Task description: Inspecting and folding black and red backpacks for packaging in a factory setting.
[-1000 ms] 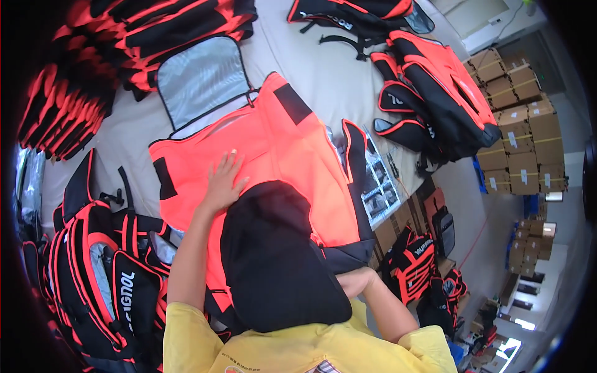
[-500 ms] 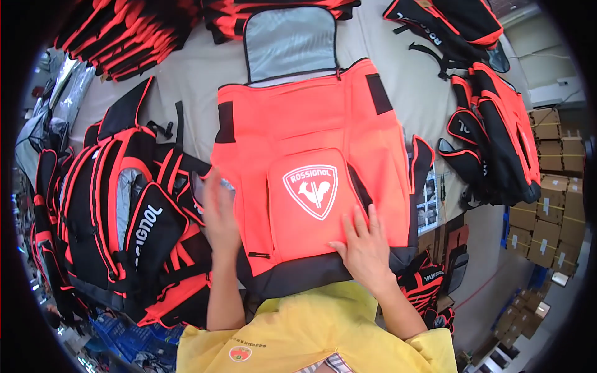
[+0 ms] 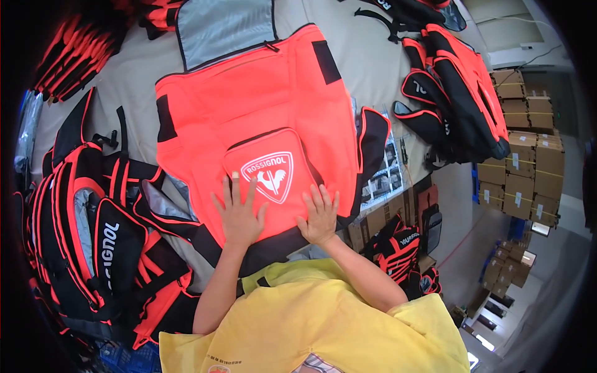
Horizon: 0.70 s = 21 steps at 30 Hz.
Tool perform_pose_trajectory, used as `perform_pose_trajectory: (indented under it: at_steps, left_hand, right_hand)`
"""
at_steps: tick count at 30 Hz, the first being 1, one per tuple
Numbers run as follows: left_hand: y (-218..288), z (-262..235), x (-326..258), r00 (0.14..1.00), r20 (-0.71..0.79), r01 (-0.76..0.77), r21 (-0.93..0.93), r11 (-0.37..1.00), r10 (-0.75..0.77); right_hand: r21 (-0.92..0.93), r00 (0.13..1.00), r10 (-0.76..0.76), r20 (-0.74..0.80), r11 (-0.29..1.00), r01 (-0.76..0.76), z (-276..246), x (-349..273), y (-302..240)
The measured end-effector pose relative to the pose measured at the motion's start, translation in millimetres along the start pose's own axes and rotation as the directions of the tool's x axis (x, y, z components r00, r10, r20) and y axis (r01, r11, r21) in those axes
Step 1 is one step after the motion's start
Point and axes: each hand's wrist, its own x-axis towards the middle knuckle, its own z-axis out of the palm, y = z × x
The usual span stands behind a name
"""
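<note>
A large coral-red backpack (image 3: 249, 112) with a black base lies flat on the table in front of me, its white printed shield on the front pocket (image 3: 267, 177). At its far end the grey-lined top flap (image 3: 227, 31) is folded open. My left hand (image 3: 239, 214) rests flat on the lower front panel, left of and below the shield, fingers spread. To the right, my right hand (image 3: 320, 214) lies on the same panel near the pocket's lower right edge, its fingers stretched out. Neither hand grips anything.
Black-and-red backpacks (image 3: 68, 230) stand on the left, one with a silvery lining showing. Another backpack (image 3: 466, 93) lies at the right. Stacked red-and-black pieces (image 3: 81, 50) fill the far left. Cardboard boxes (image 3: 522, 161) are piled beyond the table on the right.
My left hand has come from beside the backpack's left edge onto its front panel. My right hand stays on the panel. The view has shifted, and the backpack appears turned and farther left.
</note>
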Motion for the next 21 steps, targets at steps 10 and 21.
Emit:
perform_pose_trajectory:
  at_steps: [10, 21]
  left_hand:
    - [1, 19, -3, 0.994, -0.109, 0.021, -0.005, 1.0, -0.022]
    - [7, -73, -122, 0.537, -0.604, 0.157, -0.614, 0.773, -0.589]
  right_hand:
    - [0.051, 0.998, -0.03, -0.062, 0.998, 0.033, 14, -1, 7]
    - [0.818, 0.985, 0.173, -0.026, 0.57, -0.079, -113, -48, 56]
